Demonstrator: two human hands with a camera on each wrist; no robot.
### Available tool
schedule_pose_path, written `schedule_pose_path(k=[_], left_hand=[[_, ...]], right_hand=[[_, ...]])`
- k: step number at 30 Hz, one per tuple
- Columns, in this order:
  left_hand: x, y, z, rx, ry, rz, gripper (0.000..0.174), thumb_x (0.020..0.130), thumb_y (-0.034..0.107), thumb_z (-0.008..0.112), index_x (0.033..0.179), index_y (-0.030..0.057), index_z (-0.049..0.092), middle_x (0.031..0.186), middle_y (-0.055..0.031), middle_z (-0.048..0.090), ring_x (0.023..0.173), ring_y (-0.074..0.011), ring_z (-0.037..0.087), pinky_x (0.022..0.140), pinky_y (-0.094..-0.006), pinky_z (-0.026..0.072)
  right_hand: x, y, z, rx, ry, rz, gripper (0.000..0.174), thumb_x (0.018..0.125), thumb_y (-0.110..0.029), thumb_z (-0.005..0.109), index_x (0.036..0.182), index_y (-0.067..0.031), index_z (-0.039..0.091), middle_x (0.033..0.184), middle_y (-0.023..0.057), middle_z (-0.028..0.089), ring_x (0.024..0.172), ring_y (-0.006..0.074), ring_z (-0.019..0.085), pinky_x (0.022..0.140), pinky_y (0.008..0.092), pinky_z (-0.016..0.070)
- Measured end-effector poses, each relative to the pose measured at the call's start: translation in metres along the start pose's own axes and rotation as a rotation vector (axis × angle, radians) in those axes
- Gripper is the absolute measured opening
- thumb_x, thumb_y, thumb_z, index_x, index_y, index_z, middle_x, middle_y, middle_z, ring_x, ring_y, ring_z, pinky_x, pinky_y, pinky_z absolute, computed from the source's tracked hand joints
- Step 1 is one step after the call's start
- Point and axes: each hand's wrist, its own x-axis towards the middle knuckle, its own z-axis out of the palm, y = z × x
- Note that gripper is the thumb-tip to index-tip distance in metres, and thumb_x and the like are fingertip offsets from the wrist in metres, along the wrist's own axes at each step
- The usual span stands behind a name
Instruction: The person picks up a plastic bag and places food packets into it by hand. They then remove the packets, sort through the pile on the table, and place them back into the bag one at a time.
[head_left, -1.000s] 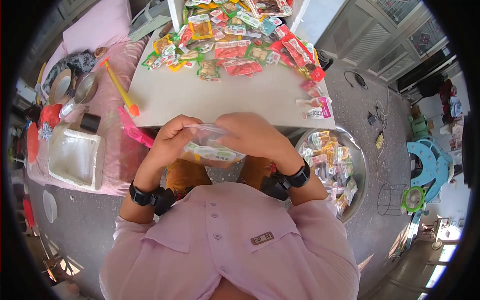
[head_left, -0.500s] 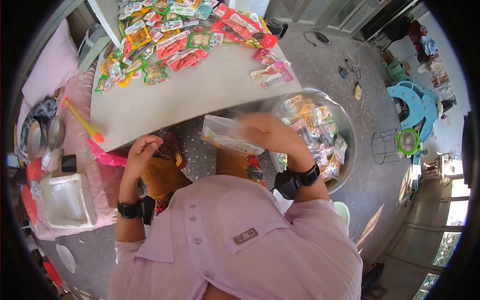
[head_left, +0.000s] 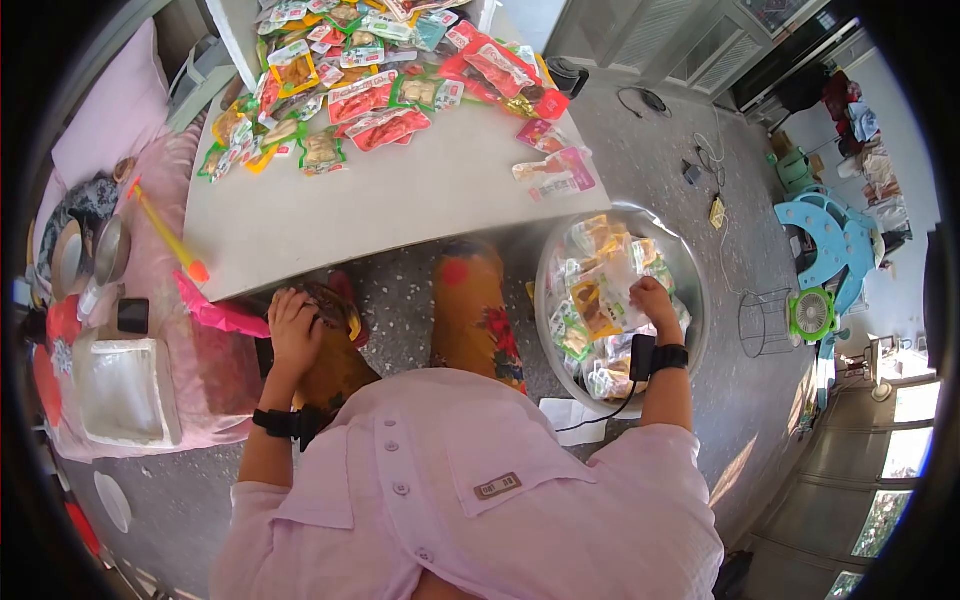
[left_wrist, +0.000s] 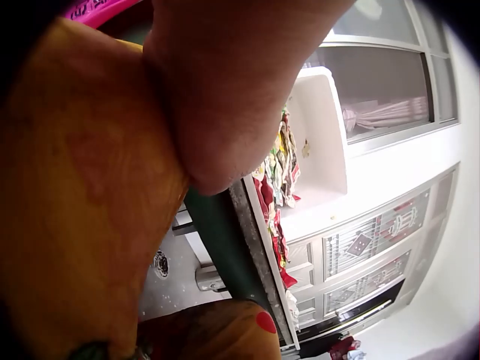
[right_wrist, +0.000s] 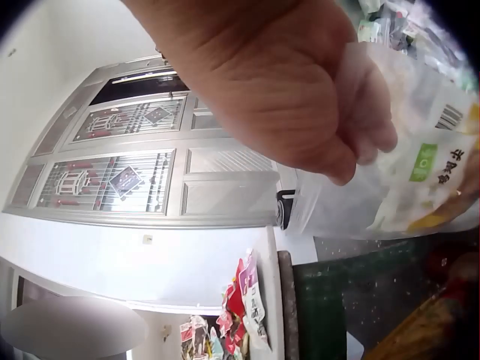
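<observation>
Partly behind right hand (right_wrist: 285, 90), clear bag (right_wrist: 409, 187)

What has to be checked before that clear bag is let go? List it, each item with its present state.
1. Right hand grips the clear bag, fingers curled on it: ok.
2. Bag is above the metal basin, inside its rim: ok.
3. Bag's top is sealed: cannot tell.
4. Left hand is out of the way, resting on the knee: ok.
5. Snack packets already in the basin lie below its rim: ok.
</observation>
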Motion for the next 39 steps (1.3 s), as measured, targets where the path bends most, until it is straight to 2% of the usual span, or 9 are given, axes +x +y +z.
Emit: schedule_pose_path(k=[5, 8, 10, 15, 21, 24, 28, 35, 39], left_hand=[[0.0, 0.004, 0.0, 0.012, 0.023, -0.016, 0.019, 0.062, 0.013, 0.058, 0.08, 0.007, 0.056, 0.1, -0.0082, 0.05, 0.107, -0.0279, 0.04, 0.095, -0.044, 0.0241], [0.0, 0.002, 0.002, 0.0, 0.04, -0.018, 0.019, 0.062, 0.014, 0.058, 0.08, 0.0076, 0.056, 0.1, -0.0075, 0.051, 0.107, -0.0268, 0.041, 0.095, -0.0436, 0.0245], [-0.001, 0.002, 0.002, 0.009, 0.044, -0.043, 0.019, 0.062, 0.014, 0.058, 0.08, 0.0082, 0.057, 0.1, -0.0069, 0.051, 0.106, -0.026, 0.041, 0.095, -0.0434, 0.0245], [-0.006, -0.001, 0.002, 0.01, 0.056, -0.064, 0.019, 0.063, 0.015, 0.059, 0.08, 0.0103, 0.056, 0.1, -0.0053, 0.051, 0.106, -0.0246, 0.042, 0.091, -0.0419, 0.0279], [-0.011, -0.007, 0.0, -0.053, 0.104, -0.075, 0.022, 0.063, 0.015, 0.06, 0.084, 0.0088, 0.055, 0.1, -0.0068, 0.051, 0.104, -0.0249, 0.043, 0.09, -0.04, 0.0301], [-0.015, -0.005, -0.011, -0.1, 0.21, -0.14, 0.024, 0.064, 0.012, 0.059, 0.086, 0.0061, 0.054, 0.097, -0.0092, 0.05, 0.102, -0.0273, 0.044, 0.087, -0.0403, 0.033], [-0.039, -0.039, -0.045, 0.07, 0.398, -0.21, 0.028, 0.062, 0.007, 0.06, 0.088, 0.0043, 0.052, 0.097, -0.0123, 0.05, 0.098, -0.032, 0.045, 0.083, -0.041, 0.0367], [-0.132, -0.2, -0.157, 0.628, 0.412, -0.807, 0.038, 0.073, 0.013, 0.051, 0.109, 0.0023, 0.046, 0.11, -0.0215, 0.045, 0.105, -0.0347, 0.04, 0.089, -0.0421, 0.0318], [-0.206, -0.266, -0.17, 0.608, 0.07, -1.397, 0.051, 0.074, 0.025, 0.048, 0.121, 0.0089, 0.036, 0.119, -0.0159, 0.04, 0.112, -0.0307, 0.036, 0.092, -0.0412, 0.0292]], right_hand=[[0.048, 0.016, -0.047, -0.618, 0.582, -0.203, 0.016, 0.075, -0.017, 0.048, 0.075, -0.0016, 0.052, 0.069, 0.0159, 0.057, 0.065, 0.0314, 0.056, 0.059, 0.0373, 0.0442], [0.057, -0.01, -0.034, -0.672, 0.615, -0.195, 0.018, 0.076, -0.017, 0.045, 0.077, -0.0011, 0.052, 0.076, 0.0211, 0.056, 0.075, 0.0394, 0.053, 0.066, 0.0423, 0.0428], [0.074, -0.01, -0.015, -0.667, 0.572, -0.175, 0.016, 0.075, -0.014, 0.044, 0.079, -0.0013, 0.054, 0.079, 0.0214, 0.056, 0.078, 0.0378, 0.054, 0.068, 0.0423, 0.0427], [0.078, -0.04, 0.087, -0.353, 0.375, -0.536, 0.015, 0.075, -0.012, 0.044, 0.078, -0.0013, 0.055, 0.076, 0.0188, 0.056, 0.073, 0.0326, 0.055, 0.065, 0.0367, 0.0429], [-0.015, -0.14, 0.225, -0.008, 0.08, -0.741, 0.012, 0.075, -0.007, 0.051, 0.083, 0.0016, 0.052, 0.081, 0.0145, 0.055, 0.076, 0.0266, 0.054, 0.066, 0.0312, 0.0424], [-0.032, -0.155, 0.264, -0.203, 0.093, -1.154, 0.011, 0.07, -0.007, 0.053, 0.08, -0.0033, 0.053, 0.087, 0.0128, 0.056, 0.085, 0.0289, 0.053, 0.074, 0.0373, 0.0405], [-0.04, -0.161, 0.272, -0.379, 0.179, -1.181, 0.012, 0.067, -0.008, 0.054, 0.078, -0.0062, 0.053, 0.086, 0.0104, 0.057, 0.086, 0.0273, 0.053, 0.074, 0.0389, 0.0391], [-0.042, -0.164, 0.273, -0.404, 0.162, -1.128, 0.01, 0.067, -0.009, 0.054, 0.078, -0.0072, 0.053, 0.086, 0.0086, 0.057, 0.088, 0.0257, 0.053, 0.075, 0.0381, 0.0383], [-0.047, -0.17, 0.273, -0.373, 0.184, -1.13, 0.01, 0.067, -0.009, 0.054, 0.077, -0.0068, 0.053, 0.084, 0.0092, 0.058, 0.086, 0.0259, 0.054, 0.073, 0.0379, 0.039]])
